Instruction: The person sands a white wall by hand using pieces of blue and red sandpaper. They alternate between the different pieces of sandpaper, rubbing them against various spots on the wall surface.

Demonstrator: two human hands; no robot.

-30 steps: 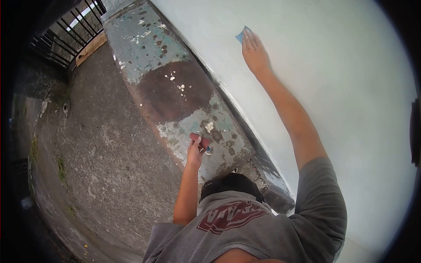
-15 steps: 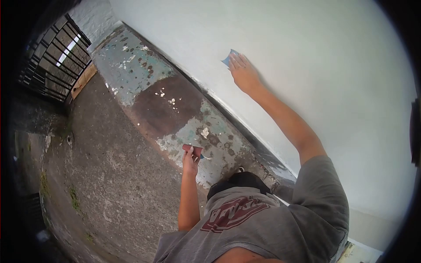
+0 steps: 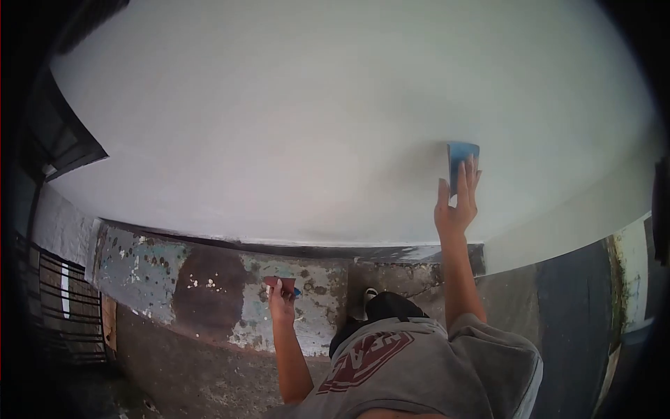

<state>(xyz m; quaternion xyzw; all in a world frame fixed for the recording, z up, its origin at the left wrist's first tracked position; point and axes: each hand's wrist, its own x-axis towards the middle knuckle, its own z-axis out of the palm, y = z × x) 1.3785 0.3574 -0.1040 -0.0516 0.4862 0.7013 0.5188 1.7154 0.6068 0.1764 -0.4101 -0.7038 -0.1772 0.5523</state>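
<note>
The blue sheet (image 3: 460, 157) — a small upright rectangle — is lying flat against the white wall (image 3: 279, 126), low on its right part, its lower half sitting under the right hand (image 3: 457, 206). The red-brown piece (image 3: 278, 282) is sitting pinched in the left hand (image 3: 281, 304), roughly level, just below the wall's bottom edge.

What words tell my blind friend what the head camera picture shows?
A person's right hand presses a blue sheet flat against a white wall. The left hand grips a reddish-brown pad lower down, in front of a ledge with peeling paint.
</note>
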